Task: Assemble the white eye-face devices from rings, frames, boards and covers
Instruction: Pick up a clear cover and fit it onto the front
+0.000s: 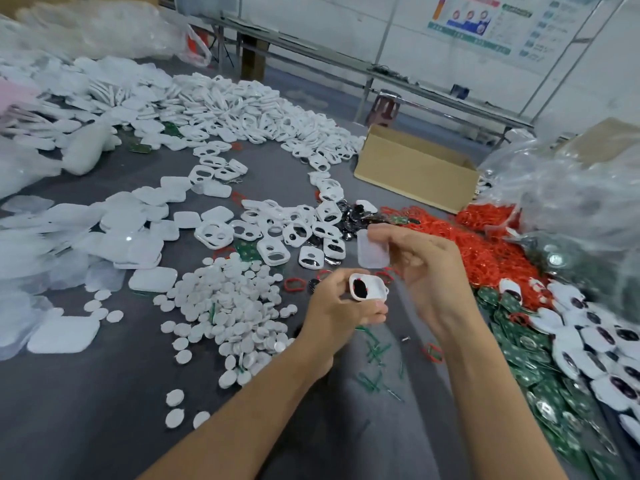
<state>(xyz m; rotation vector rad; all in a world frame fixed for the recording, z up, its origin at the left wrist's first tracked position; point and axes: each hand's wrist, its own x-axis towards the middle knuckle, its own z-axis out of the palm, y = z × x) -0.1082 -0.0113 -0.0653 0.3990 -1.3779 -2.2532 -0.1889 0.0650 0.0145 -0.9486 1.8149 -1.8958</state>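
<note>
My left hand (341,306) grips a white eye-face frame (367,288) with a dark eye opening and a trace of red ring showing inside. Just above and to the right, my right hand (426,268) pinches a translucent white square cover (372,252) by its edge, a little apart from the frame. White frames (273,233) lie scattered ahead, red rings (485,237) are heaped to the right, and green boards (540,358) pile up at the right beside finished white devices (595,341).
Small white discs (228,306) spread over the grey table (104,410) on the left. White covers (138,237) are stacked further left. An open cardboard box (415,168) stands behind the rings, with clear plastic bags (571,202) to its right. Green offcuts (374,355) lie under my hands.
</note>
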